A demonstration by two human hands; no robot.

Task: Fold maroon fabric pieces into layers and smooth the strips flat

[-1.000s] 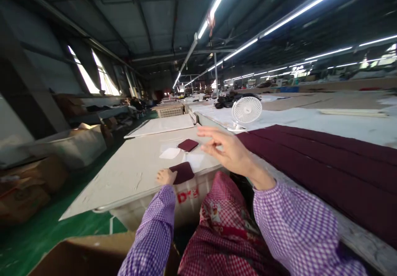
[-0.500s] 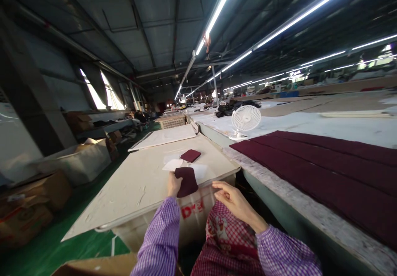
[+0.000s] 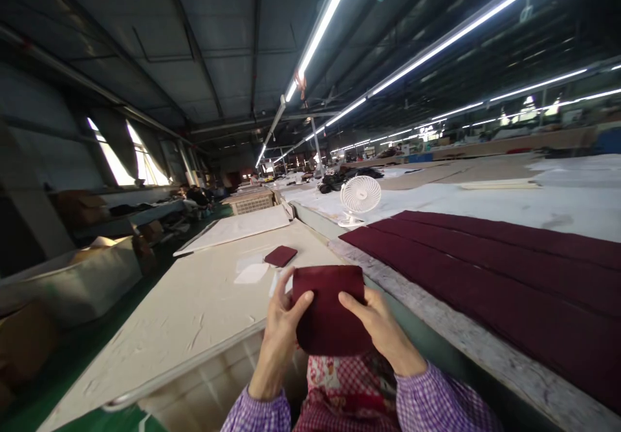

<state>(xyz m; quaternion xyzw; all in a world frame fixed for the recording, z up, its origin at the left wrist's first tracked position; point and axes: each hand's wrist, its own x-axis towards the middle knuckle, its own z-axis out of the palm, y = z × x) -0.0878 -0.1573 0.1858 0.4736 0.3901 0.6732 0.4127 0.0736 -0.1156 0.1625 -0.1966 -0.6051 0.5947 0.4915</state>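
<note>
Counted from left to right, there were one pale open-topped bin [image 3: 104, 286], one beige flat-topped bench [image 3: 194, 315], one white paper-like piece [image 3: 251, 273], one dark maroon four-sided cloth piece [image 3: 280, 256], one dark maroon cloth panel [image 3: 332, 319] with a straight top edge and rounded lower corners, one round white plastic fan [image 3: 360, 194] and three long maroon cloth strips [image 3: 485, 296]. The left grip [image 3: 279, 322] was closed on the panel's left side, thumb on the near face, the fingers largely hidden behind. The right grip [image 3: 387, 328] was closed on the right side, its thumb on the near face too and its fingers mostly out of sight. The panel was held up between the two, in front of the bench's near edge and above a red-and-white checked apron [image 3: 327, 372]; whether it was one layer or several, I could not tell. Beyond the left grip lay another white patch [image 3: 274, 282], partly covered by it. The panel hid the bench's near right corner. Farther right, the fan and the strips rested on a long white-covered bench [image 3: 427, 199], the fan just beyond the strips' far end
</note>
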